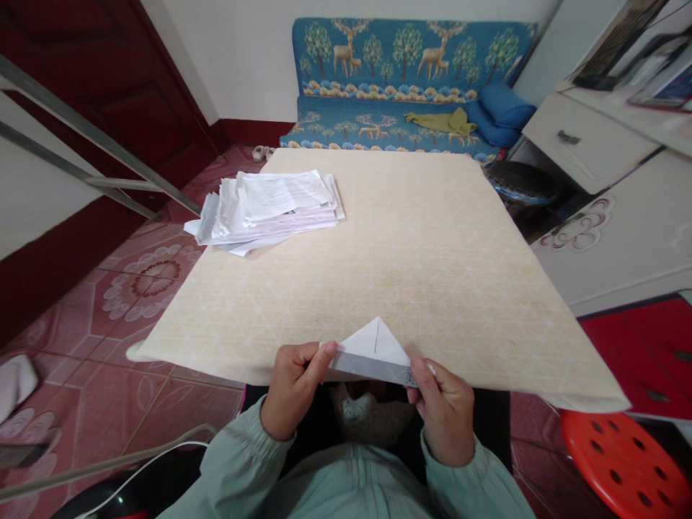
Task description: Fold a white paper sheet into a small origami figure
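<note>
A white sheet folded into a triangle (373,349) lies at the near edge of the cream table (411,238), its tip pointing away from me. My left hand (295,389) pinches its left lower corner, fingers closed on the folded strip. My right hand (444,411) pinches the right lower corner in the same way. Both hands hang partly over the table's front edge, above my lap.
A loose stack of printed papers (270,213) sits at the table's far left. A blue patterned sofa (400,79) stands behind the table. White cabinets (610,187) line the right side, and a red plastic stool (621,461) stands at lower right.
</note>
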`<state>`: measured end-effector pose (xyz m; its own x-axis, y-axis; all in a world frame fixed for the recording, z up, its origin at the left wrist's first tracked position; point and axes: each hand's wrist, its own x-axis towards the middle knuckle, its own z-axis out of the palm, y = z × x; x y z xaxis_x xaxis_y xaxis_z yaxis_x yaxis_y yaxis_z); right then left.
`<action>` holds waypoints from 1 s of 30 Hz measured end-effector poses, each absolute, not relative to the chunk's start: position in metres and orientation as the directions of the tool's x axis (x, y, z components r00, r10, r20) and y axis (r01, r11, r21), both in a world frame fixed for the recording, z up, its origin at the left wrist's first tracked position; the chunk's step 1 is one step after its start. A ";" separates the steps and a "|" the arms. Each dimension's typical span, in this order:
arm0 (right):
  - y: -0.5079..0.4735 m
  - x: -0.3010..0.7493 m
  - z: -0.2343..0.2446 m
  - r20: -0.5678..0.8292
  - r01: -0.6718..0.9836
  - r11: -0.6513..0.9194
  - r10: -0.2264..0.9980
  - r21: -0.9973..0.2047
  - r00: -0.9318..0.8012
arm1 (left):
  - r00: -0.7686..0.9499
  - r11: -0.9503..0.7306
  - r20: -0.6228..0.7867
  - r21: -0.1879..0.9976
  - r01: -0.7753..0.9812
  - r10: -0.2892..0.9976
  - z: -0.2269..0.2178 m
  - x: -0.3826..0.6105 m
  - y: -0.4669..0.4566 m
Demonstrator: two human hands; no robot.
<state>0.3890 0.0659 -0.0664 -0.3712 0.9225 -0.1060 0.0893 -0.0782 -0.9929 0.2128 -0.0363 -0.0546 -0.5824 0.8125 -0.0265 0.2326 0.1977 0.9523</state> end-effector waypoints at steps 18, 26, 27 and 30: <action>0.049 0.365 -0.059 -0.625 -0.112 -0.779 0.572 -0.617 -0.531 | -0.403 -0.099 -0.079 0.910 -0.402 0.912 -0.063 0.247 -0.015; 0.056 0.378 -0.066 -0.668 0.386 -0.636 0.284 -0.668 -0.688 | -0.422 -0.043 -0.120 0.933 -0.356 0.899 -0.051 0.238 -0.014; 0.061 0.382 -0.064 -0.650 0.474 -0.478 0.324 -0.739 -0.687 | -0.433 -0.019 -0.133 0.944 -0.330 0.891 -0.050 0.237 -0.015; 0.074 0.393 -0.053 -0.396 0.593 0.123 0.635 -0.796 -0.663 | -0.429 0.077 -0.183 0.964 -0.253 0.885 -0.047 0.233 -0.015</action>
<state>0.3925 0.0739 -0.0530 -0.6635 0.6347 -0.3961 0.5929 0.1231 -0.7958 0.2328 -0.0153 -0.0471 -0.4288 0.8846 -0.1831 -0.2533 0.0768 0.9643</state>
